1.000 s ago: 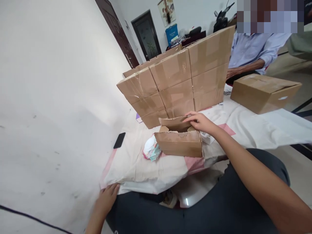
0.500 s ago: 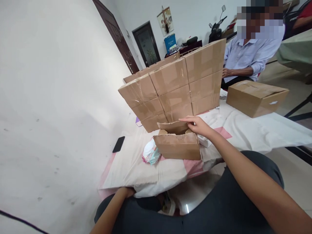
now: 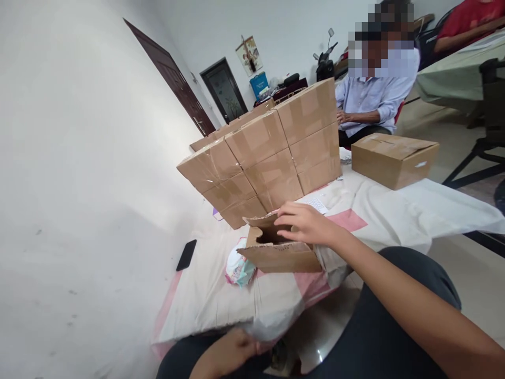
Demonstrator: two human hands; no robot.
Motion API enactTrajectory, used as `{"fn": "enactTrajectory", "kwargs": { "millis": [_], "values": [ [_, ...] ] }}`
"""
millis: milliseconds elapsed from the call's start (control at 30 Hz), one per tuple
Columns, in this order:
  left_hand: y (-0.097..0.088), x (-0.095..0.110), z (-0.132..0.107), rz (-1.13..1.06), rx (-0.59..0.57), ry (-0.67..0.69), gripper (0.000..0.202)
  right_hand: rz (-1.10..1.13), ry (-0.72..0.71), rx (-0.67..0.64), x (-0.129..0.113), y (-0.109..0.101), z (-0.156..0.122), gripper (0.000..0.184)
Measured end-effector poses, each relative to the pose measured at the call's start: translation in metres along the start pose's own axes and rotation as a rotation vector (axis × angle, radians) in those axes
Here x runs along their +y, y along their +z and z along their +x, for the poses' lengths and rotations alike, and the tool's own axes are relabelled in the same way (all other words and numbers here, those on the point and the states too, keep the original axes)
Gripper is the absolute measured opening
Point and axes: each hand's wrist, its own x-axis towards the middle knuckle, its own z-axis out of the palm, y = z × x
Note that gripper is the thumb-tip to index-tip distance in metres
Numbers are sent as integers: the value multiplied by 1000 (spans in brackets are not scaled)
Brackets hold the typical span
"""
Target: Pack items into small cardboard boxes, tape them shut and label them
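Observation:
A small cardboard box with a torn, open top stands near the table's front edge. Over its right end is my right hand, fingers stretched out and slightly apart, by the raised rear flap. I cannot tell whether they touch the cardboard. What lies inside the box is hidden. My left hand hovers low by the table's front edge, above my lap, with its fingers blurred. Left of the box, touching or nearly so, sits a soft pack with a white lid and a pink and teal wrapper.
A tall wall of taped cardboard boxes rises behind the small box. A black phone lies at left, near the white wall. At right stands a larger carton. Beyond it sits a person in a light shirt.
My left hand has come away from the table edge and moved right. My right hand has shifted over the box's opening with its fingers more spread. The view has turned slightly right.

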Motion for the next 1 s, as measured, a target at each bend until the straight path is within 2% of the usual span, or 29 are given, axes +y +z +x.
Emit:
{"fn": "enactTrajectory", "kwargs": {
  "millis": [33, 67, 167, 200, 233, 300, 367, 467, 600, 700, 800, 833, 900, 1000],
  "values": [
    [-15, 16, -3, -66, 54, 109, 35, 19, 6, -68, -6, 2, 0, 18],
    [-33, 29, -3, -93, 206, 169, 37, 35, 17, -137, -12, 4, -1, 21],
    [-90, 49, 12, 22, 710, 124, 38, 30, 77, -284, -21, 15, -5, 44],
    [-104, 50, 22, 64, 823, 100, 32, 15, 104, -317, -22, 18, -7, 53],
    [-113, 48, 33, 94, 843, 84, 31, -2, 133, -351, -22, 20, -8, 61],
    [-121, 43, 59, 95, 772, 24, 63, -23, 185, -416, -21, 23, -9, 72],
    [-120, 37, 83, 55, 691, -21, 88, -15, 206, -454, -18, 23, -9, 78],
    [-115, 27, 106, -24, 674, -47, 95, 36, 200, -459, -13, 22, -9, 76],
    [-123, 10, 111, -161, 729, -61, 86, 93, 217, -482, -6, 22, -10, 73],
    [-137, -1, 94, -271, 834, -70, 76, 124, 240, -481, -5, 20, -11, 71],
    [-155, 3, 57, -300, 989, -14, 83, 176, 222, -441, -4, 19, -10, 65],
    [-162, 10, 42, -277, 1044, 48, 85, 195, 213, -416, -3, 18, -9, 61],
    [-174, 34, 12, -162, 1130, 279, 86, 251, 216, -360, -1, 20, -7, 52],
    [-187, 85, -18, 68, 1078, 484, 90, 426, 322, -170, 4, 28, -5, 43]
  ]
}}
